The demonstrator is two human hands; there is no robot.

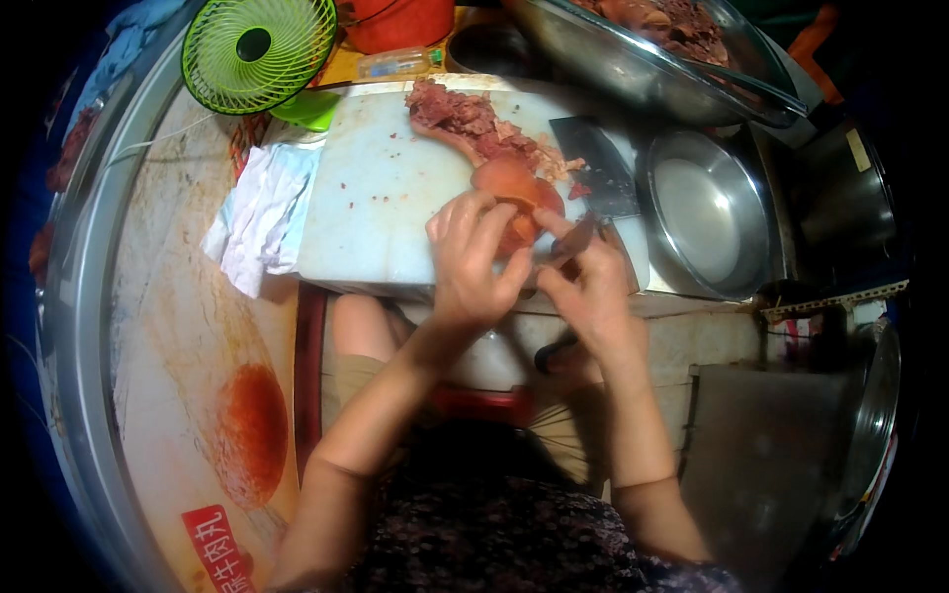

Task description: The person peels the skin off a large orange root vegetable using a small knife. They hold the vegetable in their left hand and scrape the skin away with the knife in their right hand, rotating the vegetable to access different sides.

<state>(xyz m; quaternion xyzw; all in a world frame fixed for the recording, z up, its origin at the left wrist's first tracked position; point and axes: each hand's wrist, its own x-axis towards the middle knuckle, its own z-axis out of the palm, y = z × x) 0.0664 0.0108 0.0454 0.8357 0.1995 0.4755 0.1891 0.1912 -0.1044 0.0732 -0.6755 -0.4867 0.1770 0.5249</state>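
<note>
At the near edge of a white cutting board (371, 215), my left hand (474, 256) grips the near end of a long reddish-brown piece of meat (511, 178). My right hand (589, 278) is closed around a small knife (574, 237), its fingertips close to the same meat. The meat stretches away to the board's far edge, with crumbly pink-brown bits along it. A wide dark cleaver blade (597, 167) lies flat on the board to the right of the meat. Fingers hide part of the small knife.
Right of the board sits a round steel bowl (708, 215); beyond it a large steel basin (630, 59) holds more meat. Crumpled cloths (270, 215) lie at the board's left, below a green fan (258, 55). A plastic bottle (397, 63) and red bucket (400, 26) are behind.
</note>
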